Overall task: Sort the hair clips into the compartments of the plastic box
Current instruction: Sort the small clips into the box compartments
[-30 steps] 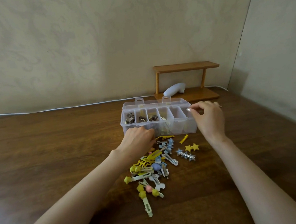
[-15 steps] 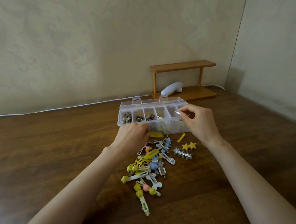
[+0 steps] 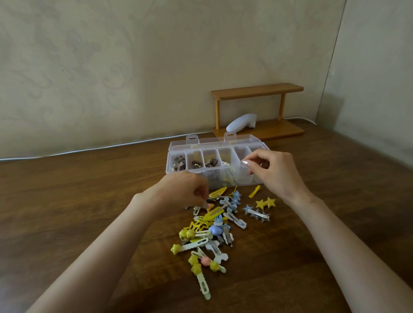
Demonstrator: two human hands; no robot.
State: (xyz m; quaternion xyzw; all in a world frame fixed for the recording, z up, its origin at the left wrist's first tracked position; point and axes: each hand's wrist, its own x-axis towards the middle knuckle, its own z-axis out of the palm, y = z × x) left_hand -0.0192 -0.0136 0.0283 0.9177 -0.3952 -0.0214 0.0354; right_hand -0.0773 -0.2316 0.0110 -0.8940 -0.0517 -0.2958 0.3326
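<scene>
The clear plastic box (image 3: 226,141) stands open on the table, its lid folded back. Its three left compartments hold dark brown clips (image 3: 179,163), and a middle one holds pale yellow clips (image 3: 229,176). In front lies a pile of hair clips (image 3: 213,229) in yellow, blue, white and pink. My left hand (image 3: 182,192) reaches down onto the pile's far edge, fingertips pinching a small clip (image 3: 209,206). My right hand (image 3: 276,172) hovers over the box's right compartments with thumb and fingers curled together. Whether it holds anything is hidden.
Two yellow stars (image 3: 265,203), a star-studded metal clip (image 3: 257,215) and a yellow bar clip (image 3: 254,191) lie right of the pile. A small wooden shelf (image 3: 257,90) with a white object (image 3: 241,122) stands behind the box. A white cable (image 3: 78,150) runs along the wall.
My right hand has shifted left from the box's right end toward the middle compartments. My left hand has dipped from the box front onto the pile.
</scene>
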